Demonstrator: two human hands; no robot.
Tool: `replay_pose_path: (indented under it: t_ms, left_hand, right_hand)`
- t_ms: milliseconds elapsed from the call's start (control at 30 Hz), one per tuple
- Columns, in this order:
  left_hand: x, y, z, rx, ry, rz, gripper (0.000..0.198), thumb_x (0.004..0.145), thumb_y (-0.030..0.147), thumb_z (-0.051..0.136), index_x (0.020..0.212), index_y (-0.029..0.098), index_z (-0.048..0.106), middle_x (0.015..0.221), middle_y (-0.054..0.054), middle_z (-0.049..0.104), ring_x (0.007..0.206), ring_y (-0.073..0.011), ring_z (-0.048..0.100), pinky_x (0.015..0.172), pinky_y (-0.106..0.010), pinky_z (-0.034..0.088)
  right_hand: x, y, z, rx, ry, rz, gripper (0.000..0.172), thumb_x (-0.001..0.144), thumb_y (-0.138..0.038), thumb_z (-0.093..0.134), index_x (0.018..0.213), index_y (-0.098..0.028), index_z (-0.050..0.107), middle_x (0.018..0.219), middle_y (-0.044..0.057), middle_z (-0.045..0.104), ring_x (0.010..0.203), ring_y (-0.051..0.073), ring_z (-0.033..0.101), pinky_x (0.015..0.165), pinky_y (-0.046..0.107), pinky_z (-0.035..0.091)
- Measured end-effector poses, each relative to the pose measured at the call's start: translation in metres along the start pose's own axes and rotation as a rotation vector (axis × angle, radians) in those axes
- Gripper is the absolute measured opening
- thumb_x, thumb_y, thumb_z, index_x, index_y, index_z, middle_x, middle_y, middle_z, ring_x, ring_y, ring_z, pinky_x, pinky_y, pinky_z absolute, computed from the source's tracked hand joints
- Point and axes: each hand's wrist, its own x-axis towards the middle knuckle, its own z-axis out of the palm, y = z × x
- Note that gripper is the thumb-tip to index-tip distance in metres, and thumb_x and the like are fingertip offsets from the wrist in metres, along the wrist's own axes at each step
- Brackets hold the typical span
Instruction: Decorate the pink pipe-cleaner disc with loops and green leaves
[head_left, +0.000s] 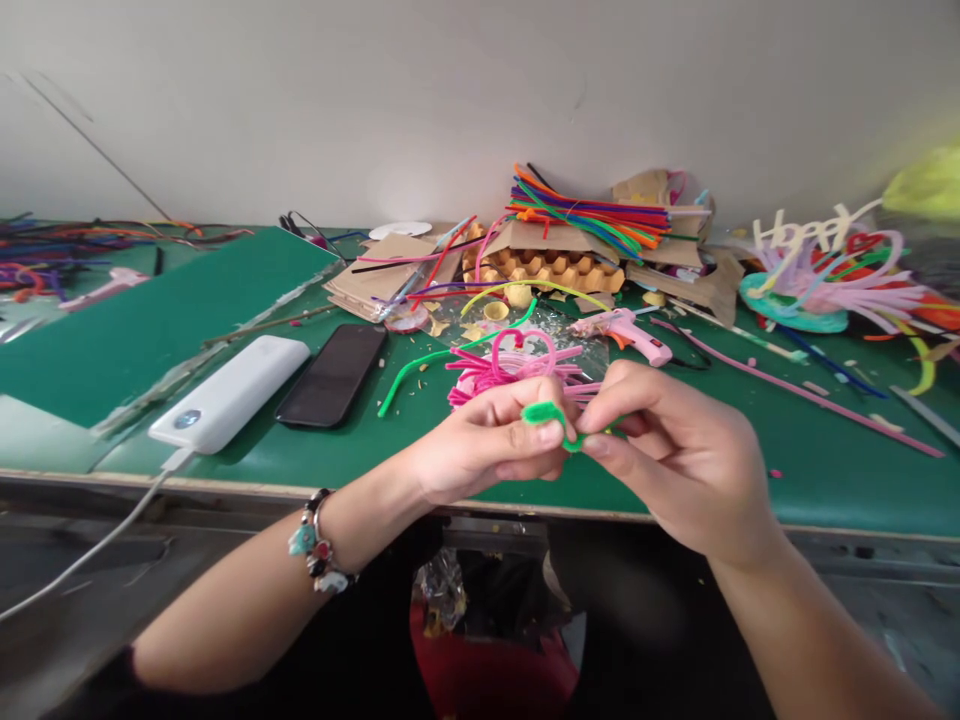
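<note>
A short, bent green pipe cleaner (543, 412) is held between both hands above the table's front edge. My left hand (495, 436) pinches its looped part between thumb and fingers. On the other side, my right hand (664, 440) grips its lower bend with thumb and forefinger. Just behind the hands lies a bunch of pink pipe cleaners (480, 378) with looped tops, partly covered by my fingers. A longer green pipe cleaner (420, 364) curves across the table to the left of that bunch.
A black phone (334, 375) and a white power bank (232, 392) with a cable lie left. Behind are a pink glue gun (626, 332), an egg carton (551, 270) and bundled coloured pipe cleaners (585, 212). A pipe-cleaner decoration (832, 275) stands right. Below is a red bin (495, 665).
</note>
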Motion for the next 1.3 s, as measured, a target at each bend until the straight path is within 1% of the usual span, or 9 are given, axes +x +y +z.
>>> replay_pose_path:
  t_ms: [167,267,367,467,533,667,800,933,1300]
  left_hand:
    - [-0.001,0.003,-0.007,0.076,-0.045,-0.073,0.019,0.075,0.027,0.061,0.068,0.013,0.05,0.053,0.008,0.037,0.04,-0.0019,0.027,0.043,-0.022,0.017]
    - [-0.002,0.008,-0.009,0.107,-0.07,-0.16,0.022,0.074,0.029,0.062,0.067,0.014,0.048,0.054,0.007,0.037,0.043,-0.003,0.03,0.042,-0.021,0.018]
    - [-0.002,0.012,-0.01,0.176,-0.045,-0.232,0.026,0.071,0.03,0.065,0.066,0.013,0.047,0.057,0.006,0.041,0.045,-0.0023,0.031,0.042,-0.019,0.02]
    - [-0.001,0.013,-0.012,0.217,-0.08,-0.312,0.026,0.07,0.033,0.066,0.069,0.012,0.05,0.058,0.006,0.04,0.045,-0.0018,0.03,0.041,-0.017,0.021]
    - [0.0,0.012,-0.014,0.216,-0.112,-0.344,0.027,0.071,0.034,0.066,0.07,0.012,0.051,0.055,0.007,0.037,0.044,-0.002,0.029,0.039,-0.017,0.021]
    - [0.001,0.009,-0.018,0.211,-0.146,-0.385,0.029,0.071,0.037,0.065,0.067,0.013,0.049,0.053,0.008,0.035,0.043,-0.0024,0.028,0.037,-0.016,0.019]
    - [0.001,0.009,-0.019,0.253,-0.172,-0.395,0.03,0.071,0.038,0.064,0.065,0.013,0.048,0.055,0.007,0.036,0.043,-0.0025,0.028,0.036,-0.016,0.02]
    - [0.001,0.011,-0.02,0.294,-0.198,-0.389,0.031,0.072,0.039,0.061,0.063,0.015,0.044,0.053,0.008,0.032,0.043,-0.0033,0.025,0.038,-0.018,0.019]
    - [0.003,0.021,-0.025,0.579,-0.229,-0.415,0.031,0.074,0.041,0.056,0.063,0.017,0.041,0.056,0.007,0.032,0.05,-0.0073,0.03,0.046,-0.021,0.026]
  right_hand:
    - [0.001,0.003,-0.008,-0.082,-0.05,-0.05,0.007,0.074,-0.014,0.061,0.075,-0.02,0.057,0.064,-0.004,0.05,0.057,0.008,0.045,0.051,0.022,0.036]
    - [0.001,0.003,-0.009,-0.096,-0.077,-0.012,0.008,0.074,-0.017,0.062,0.077,-0.021,0.056,0.065,-0.004,0.05,0.057,0.007,0.045,0.05,0.021,0.036]
    - [0.002,0.002,-0.011,-0.093,-0.145,0.029,0.009,0.076,-0.017,0.06,0.082,-0.022,0.057,0.069,-0.004,0.053,0.059,0.007,0.046,0.048,0.02,0.035]
    - [0.003,0.003,-0.014,-0.108,-0.235,0.002,0.01,0.077,-0.015,0.058,0.083,-0.022,0.058,0.071,-0.004,0.055,0.062,0.007,0.048,0.05,0.019,0.035]
    - [0.004,0.005,-0.016,-0.126,-0.256,-0.021,0.009,0.077,-0.015,0.059,0.082,-0.022,0.059,0.071,-0.004,0.056,0.063,0.007,0.048,0.05,0.018,0.035]
    - [0.005,0.006,-0.016,-0.145,-0.256,-0.014,0.004,0.075,-0.02,0.062,0.076,-0.019,0.058,0.068,-0.003,0.055,0.059,0.007,0.046,0.049,0.018,0.035]
    - [0.005,0.006,-0.014,-0.184,-0.281,-0.021,0.007,0.076,-0.023,0.062,0.074,-0.019,0.057,0.065,-0.003,0.053,0.057,0.007,0.045,0.048,0.019,0.033]
    - [0.004,0.006,-0.014,-0.219,-0.284,-0.05,0.006,0.077,-0.022,0.06,0.074,-0.019,0.056,0.065,-0.003,0.052,0.056,0.007,0.045,0.049,0.02,0.033]
    - [0.002,0.008,-0.013,-0.296,-0.3,-0.073,0.008,0.077,-0.019,0.06,0.073,-0.02,0.053,0.062,-0.004,0.052,0.057,0.008,0.044,0.052,0.02,0.035]
